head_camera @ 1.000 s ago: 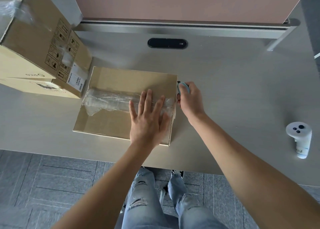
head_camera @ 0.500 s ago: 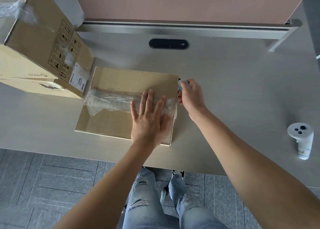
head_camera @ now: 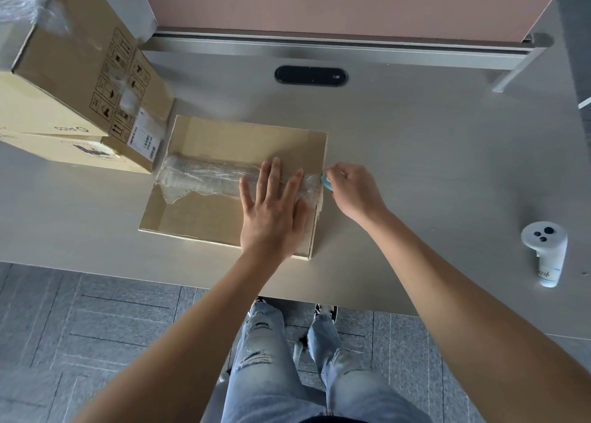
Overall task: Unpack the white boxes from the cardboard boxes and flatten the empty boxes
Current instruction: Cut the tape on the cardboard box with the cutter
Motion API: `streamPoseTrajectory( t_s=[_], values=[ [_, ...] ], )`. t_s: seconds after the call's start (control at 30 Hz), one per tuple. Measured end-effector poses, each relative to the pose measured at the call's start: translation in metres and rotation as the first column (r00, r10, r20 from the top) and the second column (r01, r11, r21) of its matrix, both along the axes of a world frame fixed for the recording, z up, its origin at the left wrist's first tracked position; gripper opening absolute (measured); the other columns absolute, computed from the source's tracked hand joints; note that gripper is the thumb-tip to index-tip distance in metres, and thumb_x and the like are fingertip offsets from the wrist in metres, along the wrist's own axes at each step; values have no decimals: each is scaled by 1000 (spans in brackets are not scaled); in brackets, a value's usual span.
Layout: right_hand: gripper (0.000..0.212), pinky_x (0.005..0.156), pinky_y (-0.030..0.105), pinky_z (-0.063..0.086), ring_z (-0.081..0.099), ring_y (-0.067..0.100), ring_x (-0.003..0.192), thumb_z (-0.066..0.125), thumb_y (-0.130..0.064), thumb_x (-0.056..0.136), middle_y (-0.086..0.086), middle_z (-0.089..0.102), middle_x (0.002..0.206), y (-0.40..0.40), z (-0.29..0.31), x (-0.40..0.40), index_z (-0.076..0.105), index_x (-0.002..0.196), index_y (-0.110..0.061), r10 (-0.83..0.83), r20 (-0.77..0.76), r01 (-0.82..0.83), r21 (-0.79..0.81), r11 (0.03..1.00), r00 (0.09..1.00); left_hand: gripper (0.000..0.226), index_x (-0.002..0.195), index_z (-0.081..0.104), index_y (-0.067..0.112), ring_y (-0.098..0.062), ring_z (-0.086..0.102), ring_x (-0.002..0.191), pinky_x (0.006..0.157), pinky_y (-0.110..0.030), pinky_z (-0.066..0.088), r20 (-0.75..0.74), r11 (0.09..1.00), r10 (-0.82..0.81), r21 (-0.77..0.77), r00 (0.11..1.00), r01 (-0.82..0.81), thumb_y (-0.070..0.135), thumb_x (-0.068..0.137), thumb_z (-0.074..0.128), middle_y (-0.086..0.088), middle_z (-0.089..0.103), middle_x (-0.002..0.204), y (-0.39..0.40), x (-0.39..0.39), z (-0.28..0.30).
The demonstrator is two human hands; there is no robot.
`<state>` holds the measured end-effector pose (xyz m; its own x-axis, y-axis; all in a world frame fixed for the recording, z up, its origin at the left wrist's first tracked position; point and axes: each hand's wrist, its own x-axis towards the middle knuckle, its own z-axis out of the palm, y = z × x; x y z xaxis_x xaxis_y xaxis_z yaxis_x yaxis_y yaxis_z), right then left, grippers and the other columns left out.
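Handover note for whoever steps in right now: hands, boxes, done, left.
Left hand: flat, fingers spread, pressing on the taped brown cardboard box at the desk's near edge.
Right hand: grips a small light-blue cutter at the right end of the clear tape strip.
Stack of brown cardboard boxes sits at far left, also taped.
Done: no box open, no white boxes in view.
Left: slit the tape, unpack, flatten, then the stack.
White handheld controller lies at right.
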<state>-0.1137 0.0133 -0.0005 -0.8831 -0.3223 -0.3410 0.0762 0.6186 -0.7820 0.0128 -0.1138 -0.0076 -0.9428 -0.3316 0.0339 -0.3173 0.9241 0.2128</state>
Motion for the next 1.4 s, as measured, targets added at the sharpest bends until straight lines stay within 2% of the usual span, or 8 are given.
streamPoseTrajectory(
  t_s=[0.23, 0.4, 0.5, 0.63, 0.8, 0.93, 1.07, 1.4],
  values=[
    [37, 57, 33, 33, 49, 24, 63, 48, -26, 99, 6, 44, 61, 5, 1, 15, 44, 64, -12, 25, 16, -25, -10, 1000, 1000, 53, 155, 37, 31, -29, 11, 159, 123, -67, 7, 18, 1000, 7, 13, 1000, -7, 40, 103, 36, -14, 21, 169, 1, -3, -3],
    [40, 56, 33, 31, 44, 21, 61, 49, -25, 101, 5, 42, 60, 5, 2, 11, 44, 66, -5, 36, -5, -36, -20, 999, 999, 51, 155, 36, 32, -28, 9, 159, 122, -68, 6, 14, 999, 28, 17, 999, -29, 40, 104, 33, -14, 20, 170, 4, -6, -4],
    [41, 58, 34, 35, 45, 19, 59, 51, -29, 102, -1, 45, 58, 0, 5, -2, 44, 63, -18, 11, -14, -12, -50, 999, 1000, 55, 155, 35, 31, -29, 7, 159, 122, -69, 5, 31, 994, 96, 43, 995, -97, 40, 102, 27, -14, 17, 170, 11, -25, -1],
    [22, 64, 39, 47, 57, 19, 62, 58, -42, 92, -5, 60, 69, -5, 2, -24, 56, 78, -26, -60, 54, 67, -156, 986, 997, 56, 157, 34, 29, -32, 7, 159, 121, -69, 2, 32, 988, 136, 74, 990, -139, 39, 102, 24, -16, 16, 170, 16, -44, -1],
    [19, 50, 31, 42, 52, 14, 50, 64, -28, 97, 1, 58, 65, 5, 5, -27, 60, 84, -15, -16, 88, 39, -265, 963, 996, 56, 150, 42, 23, -32, 11, 158, 122, -69, 5, -24, 987, 109, 120, 994, -105, 34, 98, 24, -15, 25, 167, 9, -40, -3],
    [22, 49, 29, 42, 49, 14, 50, 63, -28, 98, -1, 56, 63, 13, 3, -18, 59, 85, -11, 19, 104, 9, -256, 967, 994, 44, 133, 48, 16, -34, 19, 155, 122, -69, 9, -71, 981, 120, 163, 990, -107, 27, 94, 32, -15, 36, 160, 9, -38, 0],
    [25, 52, 30, 42, 50, 15, 51, 64, -33, 97, -1, 55, 59, 22, 3, -8, 59, 85, -11, 71, 89, -50, -225, 973, 994, 35, 130, 55, 13, -36, 25, 153, 121, -70, 10, -126, 974, 127, 202, 984, -100, 18, 96, 48, -16, 41, 156, 9, -37, 0],
    [29, 63, 33, 38, 46, 14, 56, 51, -41, 97, -12, 49, 53, 26, -6, 11, 54, 76, -21, 41, 145, -16, -173, 985, 989, 49, 149, 50, 22, -35, 22, 155, 123, -67, 12, -89, 981, 164, 118, 982, -153, 35, 102, 48, -17, 40, 158, 22, -9, -1]
  ],
)
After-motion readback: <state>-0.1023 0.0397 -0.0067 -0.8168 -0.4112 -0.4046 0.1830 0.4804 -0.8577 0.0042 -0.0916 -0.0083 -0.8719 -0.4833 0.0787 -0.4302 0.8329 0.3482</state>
